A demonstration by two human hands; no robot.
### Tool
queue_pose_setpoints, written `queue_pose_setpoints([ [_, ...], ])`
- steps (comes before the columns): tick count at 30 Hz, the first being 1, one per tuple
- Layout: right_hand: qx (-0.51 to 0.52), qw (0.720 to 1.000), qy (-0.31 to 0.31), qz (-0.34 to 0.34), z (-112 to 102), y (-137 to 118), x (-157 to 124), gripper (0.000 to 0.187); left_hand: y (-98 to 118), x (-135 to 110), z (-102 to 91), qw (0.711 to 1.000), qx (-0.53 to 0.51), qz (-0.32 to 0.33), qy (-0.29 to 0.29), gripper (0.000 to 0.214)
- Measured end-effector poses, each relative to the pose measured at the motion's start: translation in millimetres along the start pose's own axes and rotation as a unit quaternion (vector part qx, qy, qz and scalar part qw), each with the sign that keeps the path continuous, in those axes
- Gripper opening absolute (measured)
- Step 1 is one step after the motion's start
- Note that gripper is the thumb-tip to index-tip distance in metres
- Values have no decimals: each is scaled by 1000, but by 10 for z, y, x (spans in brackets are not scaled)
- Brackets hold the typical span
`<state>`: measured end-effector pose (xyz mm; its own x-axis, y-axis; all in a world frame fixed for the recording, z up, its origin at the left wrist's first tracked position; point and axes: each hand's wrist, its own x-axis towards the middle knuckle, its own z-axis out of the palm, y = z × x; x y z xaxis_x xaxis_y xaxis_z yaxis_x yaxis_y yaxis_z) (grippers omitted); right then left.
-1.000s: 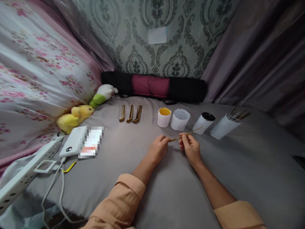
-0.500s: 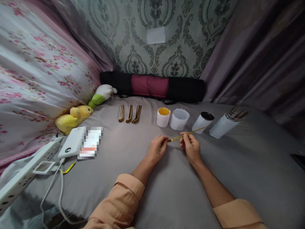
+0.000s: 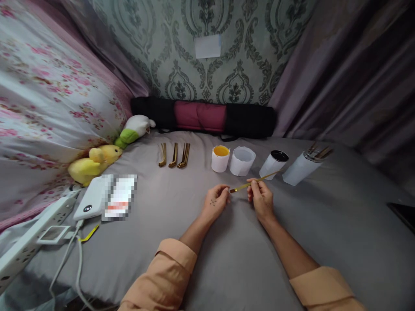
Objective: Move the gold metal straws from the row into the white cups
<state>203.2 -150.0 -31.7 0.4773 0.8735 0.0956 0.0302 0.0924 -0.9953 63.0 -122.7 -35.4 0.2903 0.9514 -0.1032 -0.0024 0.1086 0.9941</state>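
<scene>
The right hand (image 3: 262, 200) pinches a flat paintbrush (image 3: 242, 187). Left of that grip, the left hand (image 3: 215, 201) curls, its closure unclear.

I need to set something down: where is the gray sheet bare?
Bare patches of gray sheet lie between the blurred rectangle and the left hand, and right of the right forearm, toward the black object. It is crowded around the power strip and cables, and along the row of white containers.

No legible txt — pwr bank display (image 3: 87, 209) unclear.
</scene>
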Motion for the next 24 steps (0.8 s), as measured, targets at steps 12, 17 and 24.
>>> queue_pose_setpoints([
  [12,-9,1000,-18,-18,-1,10,-13,30,33,-62,29,983,-143,-81,-84,35],
  [17,-16,999,-29,-22,-9,22,-18,28,-8,-48,24,978,-161,-98,-93,33],
  [24,-15,999,-29,-7,-11,29,-1,29,-7,-45,13,975,-165,-110,-100,30],
])
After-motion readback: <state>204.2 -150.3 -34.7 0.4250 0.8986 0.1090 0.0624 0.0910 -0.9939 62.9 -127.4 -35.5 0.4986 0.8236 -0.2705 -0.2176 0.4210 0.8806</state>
